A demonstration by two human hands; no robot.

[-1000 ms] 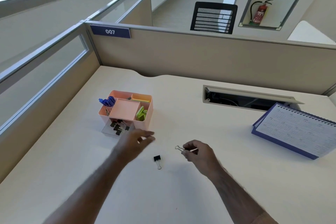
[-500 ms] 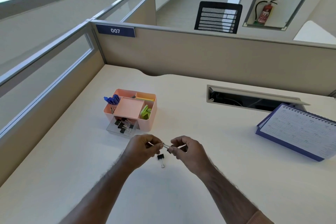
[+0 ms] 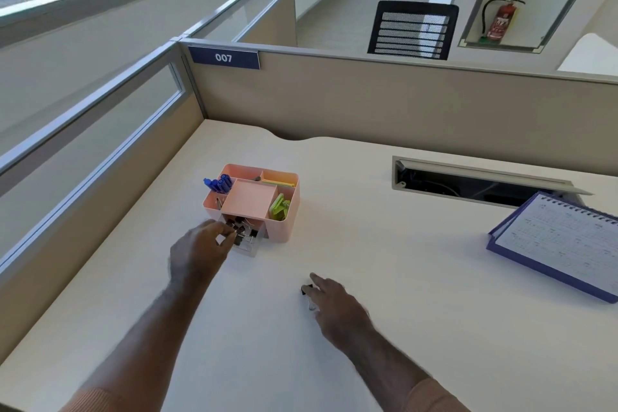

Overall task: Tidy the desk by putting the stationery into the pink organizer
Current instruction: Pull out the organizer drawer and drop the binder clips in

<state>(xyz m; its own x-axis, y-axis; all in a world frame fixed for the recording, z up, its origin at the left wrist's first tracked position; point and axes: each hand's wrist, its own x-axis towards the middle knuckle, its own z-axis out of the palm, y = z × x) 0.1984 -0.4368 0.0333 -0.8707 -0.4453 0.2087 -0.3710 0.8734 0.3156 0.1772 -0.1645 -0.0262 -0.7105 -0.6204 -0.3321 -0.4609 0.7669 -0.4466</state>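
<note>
The pink organizer (image 3: 287, 211) is seen on the left half of the white desk (image 3: 418, 278), near the corner of the beige partitions. It is a rounded box divided into compartments around a flat square tray in the middle. Blue pens (image 3: 219, 183) are held upright in its far-left compartment, a yellow item lies in the far-right one, and a lime-green clip (image 3: 279, 206) is lodged in the right-hand one. At its near side a clear drawer (image 3: 249, 246) is pulled out, and black binder clips (image 3: 242, 231) are heaped in it.

The left hand (image 3: 197, 252) is held at that drawer, thumb and forefinger closed over the clips; whether a clip is pinched between them cannot be told. The right hand (image 3: 334, 303) is laid on the desk well apart from the organizer, fingers loosely extended, their tips touching a lone black binder clip (image 3: 307, 291).

Half a second earlier both hands were joined near the middle, a clip being passed between them above the lone clip. Since then the left hand has been carried to the drawer and the right lowered onto the remaining clip.

A purple spiral calendar (image 3: 561, 241) lies at the far right, beside a cable slot (image 3: 478, 182).
</note>
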